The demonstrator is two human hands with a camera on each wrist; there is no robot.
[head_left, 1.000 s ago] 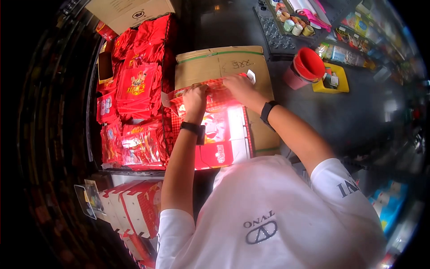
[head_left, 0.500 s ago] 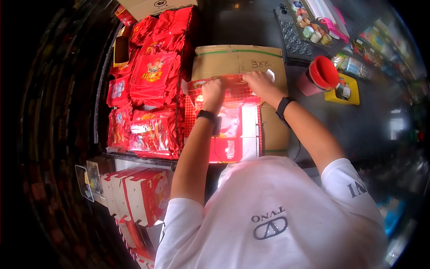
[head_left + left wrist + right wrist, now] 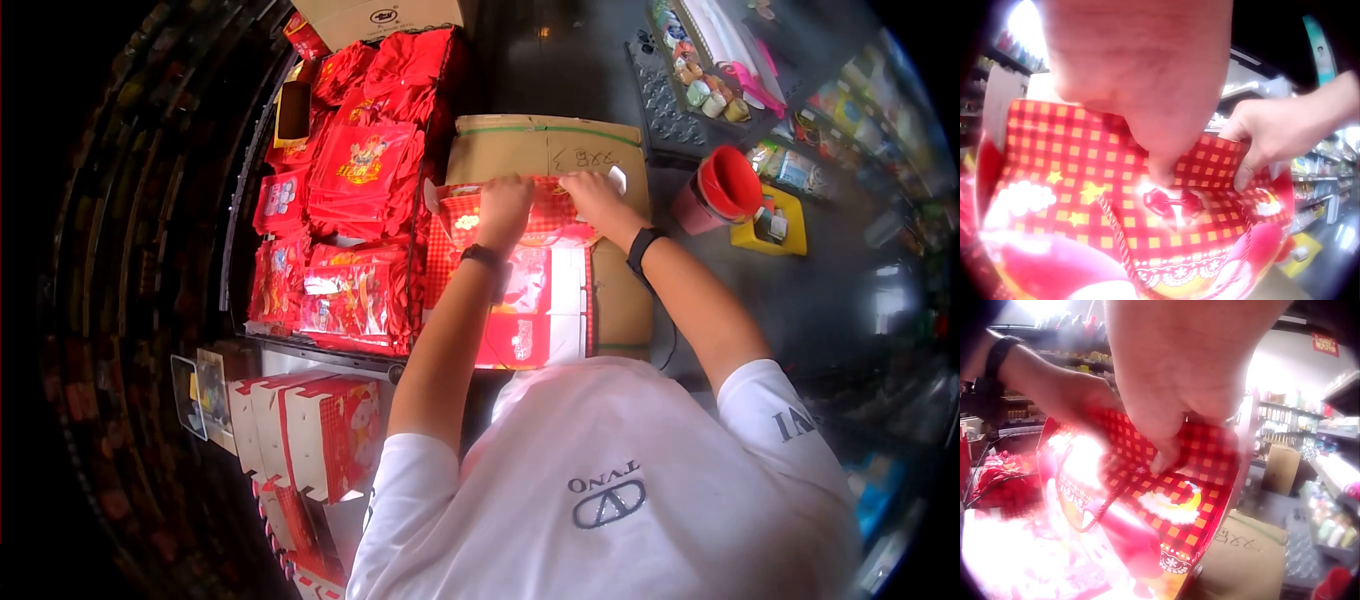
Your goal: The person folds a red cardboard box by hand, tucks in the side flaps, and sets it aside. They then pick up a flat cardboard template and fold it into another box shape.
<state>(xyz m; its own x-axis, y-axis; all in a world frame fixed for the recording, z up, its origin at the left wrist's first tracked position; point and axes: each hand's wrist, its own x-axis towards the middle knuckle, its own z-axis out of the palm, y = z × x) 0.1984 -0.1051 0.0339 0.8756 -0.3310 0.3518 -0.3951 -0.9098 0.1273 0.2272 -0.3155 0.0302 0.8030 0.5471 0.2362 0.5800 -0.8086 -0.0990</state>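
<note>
A red checkered gift box [image 3: 1110, 169] with a twisted red cord handle [image 3: 1124, 244] stands between both hands. My left hand [image 3: 507, 208] grips its top edge near the middle, the thumb down on the front panel and the fingers over the back. Further right along that edge, my right hand [image 3: 598, 205] pinches the panel, its thumb showing on the front in the left wrist view. White end flaps [image 3: 617, 181] stick out at the box's sides. Closer to the body lies a red and white printed panel [image 3: 520, 340], partly covered by my left forearm.
Underneath is a flat brown carton [image 3: 625, 290]. Left of it, a black-edged tray holds stacked red bags [image 3: 360, 180]. To the right stand red buckets [image 3: 728, 185] and a yellow basket [image 3: 795, 225]. Folded gift boxes [image 3: 335, 440] stand at the lower left.
The head view has shifted, moving the scene to the right. Both hands stay on the box's top edge and are slightly closer together.
</note>
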